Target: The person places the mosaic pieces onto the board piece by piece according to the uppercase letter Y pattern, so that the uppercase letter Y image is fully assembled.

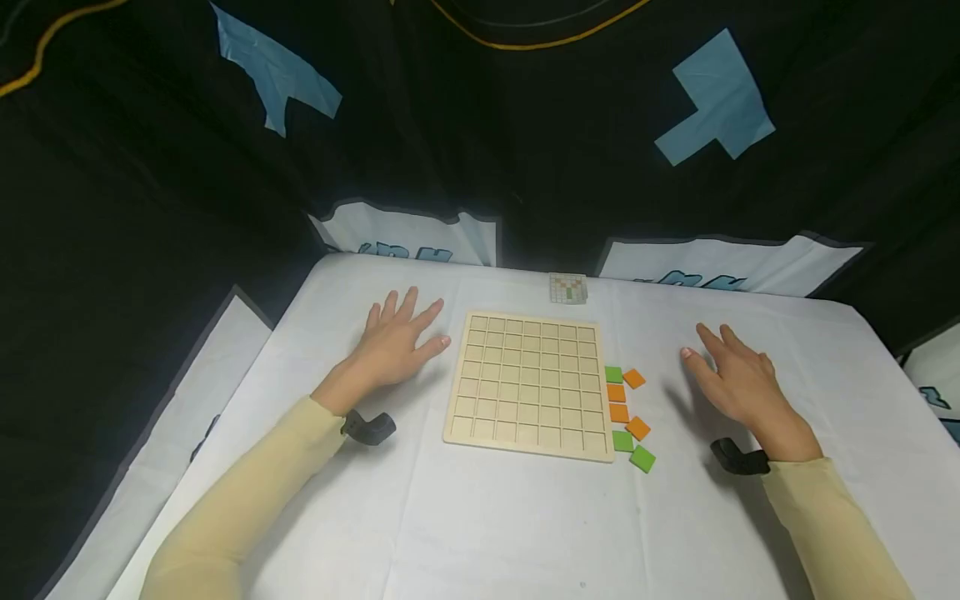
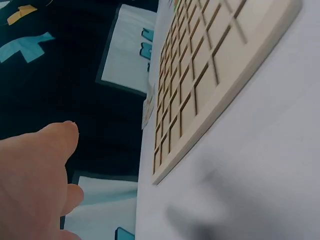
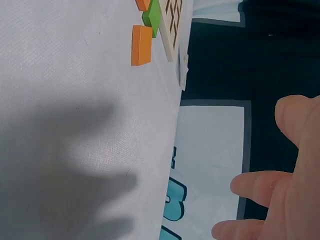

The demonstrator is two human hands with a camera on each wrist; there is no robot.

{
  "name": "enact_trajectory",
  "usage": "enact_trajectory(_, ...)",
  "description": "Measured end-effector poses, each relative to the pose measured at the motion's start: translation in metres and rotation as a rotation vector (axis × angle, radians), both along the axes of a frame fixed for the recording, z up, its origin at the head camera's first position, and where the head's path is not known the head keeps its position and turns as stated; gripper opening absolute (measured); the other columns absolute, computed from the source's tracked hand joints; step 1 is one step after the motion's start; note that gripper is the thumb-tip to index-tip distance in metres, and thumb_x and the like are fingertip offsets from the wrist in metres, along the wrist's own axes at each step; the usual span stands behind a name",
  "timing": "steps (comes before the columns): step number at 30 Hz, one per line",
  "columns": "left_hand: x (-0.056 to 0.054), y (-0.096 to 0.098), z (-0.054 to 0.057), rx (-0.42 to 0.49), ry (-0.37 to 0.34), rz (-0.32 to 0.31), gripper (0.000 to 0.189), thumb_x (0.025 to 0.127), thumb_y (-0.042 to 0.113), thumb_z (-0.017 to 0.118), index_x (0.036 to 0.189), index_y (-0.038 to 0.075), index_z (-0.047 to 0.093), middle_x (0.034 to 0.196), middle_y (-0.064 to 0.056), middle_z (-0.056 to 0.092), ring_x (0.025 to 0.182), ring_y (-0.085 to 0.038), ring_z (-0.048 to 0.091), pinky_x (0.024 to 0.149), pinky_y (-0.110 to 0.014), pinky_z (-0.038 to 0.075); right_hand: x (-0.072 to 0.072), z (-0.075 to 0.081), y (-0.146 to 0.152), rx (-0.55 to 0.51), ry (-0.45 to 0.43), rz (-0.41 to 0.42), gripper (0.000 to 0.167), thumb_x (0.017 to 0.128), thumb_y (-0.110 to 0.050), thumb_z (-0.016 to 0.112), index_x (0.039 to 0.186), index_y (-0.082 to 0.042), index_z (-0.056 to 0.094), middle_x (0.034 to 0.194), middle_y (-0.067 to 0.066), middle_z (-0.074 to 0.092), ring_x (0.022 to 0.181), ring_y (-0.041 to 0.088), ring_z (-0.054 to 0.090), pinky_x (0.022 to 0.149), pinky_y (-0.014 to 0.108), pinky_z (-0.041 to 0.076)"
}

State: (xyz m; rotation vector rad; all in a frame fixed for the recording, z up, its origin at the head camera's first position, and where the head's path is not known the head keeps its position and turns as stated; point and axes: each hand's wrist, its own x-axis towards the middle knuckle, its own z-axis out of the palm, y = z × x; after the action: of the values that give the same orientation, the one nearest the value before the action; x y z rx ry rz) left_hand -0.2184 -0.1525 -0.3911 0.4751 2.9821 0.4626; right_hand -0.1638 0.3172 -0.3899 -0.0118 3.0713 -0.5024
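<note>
Resting flat with fingers spread and holding nothing, left hand (image 1: 393, 343) and right hand (image 1: 738, 383) flank the wooden grid board (image 1: 528, 385); a careless right-hand sweep could scatter the loose orange and green tiles (image 1: 627, 408) at its right edge.

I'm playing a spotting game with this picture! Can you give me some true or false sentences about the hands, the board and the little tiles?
1. The wooden grid board has no tiles in it. True.
2. The coloured tiles lie on the board's left side. False: they lie along its right edge, on the white tablecloth.
3. The right hand holds an orange tile. False: it holds nothing, its fingers straight.
4. The left hand lies flat beside the board. True.
5. The tiles are blue and red. False: they are green and orange.
</note>
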Motion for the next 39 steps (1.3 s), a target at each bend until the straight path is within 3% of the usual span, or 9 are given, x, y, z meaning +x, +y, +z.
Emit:
enact_trajectory(19, 0.038, 0.005, -0.037, -0.014, -0.045, -0.139, 0.069, 0.102, 0.052, 0.051, 0.161, 0.021, 0.034, 0.168, -0.029, 0.017, 0.153, -0.057, 0.013, 0.119, -0.076, 0.013, 0.002, -0.003, -0.004, -0.013, -0.020, 0.000, 0.080, 0.107, -0.057, 0.025, 0.155, 0.007, 0.030, 0.157, 0.044, 0.021, 0.145, 0.062, 0.023, 0.111, 0.082, 0.014)
enact_trajectory(28, 0.043, 0.007, -0.048, 0.002, -0.116, -0.146, 0.068, 0.102, 0.050, 0.052, 0.161, 0.023, 0.032, 0.169, -0.028, 0.013, 0.154, -0.057, 0.006, 0.119, -0.077, 0.010, 0.001, -0.005, -0.007, -0.031, -0.022, 0.001, 0.079, 0.107, -0.056, 0.026, 0.155, 0.007, 0.031, 0.157, 0.044, 0.022, 0.144, 0.063, 0.024, 0.110, 0.082, 0.015)
enact_trajectory(39, 0.046, 0.009, -0.049, -0.006, -0.102, -0.144, 0.065, 0.102, 0.050, 0.051, 0.160, 0.024, 0.036, 0.168, -0.028, 0.015, 0.154, -0.056, 0.006, 0.119, -0.077, 0.009, -0.001, -0.005, -0.010, -0.044, -0.035, 0.008, 0.078, 0.108, -0.055, 0.027, 0.156, 0.006, 0.028, 0.159, 0.043, 0.020, 0.145, 0.063, 0.023, 0.112, 0.080, 0.016)
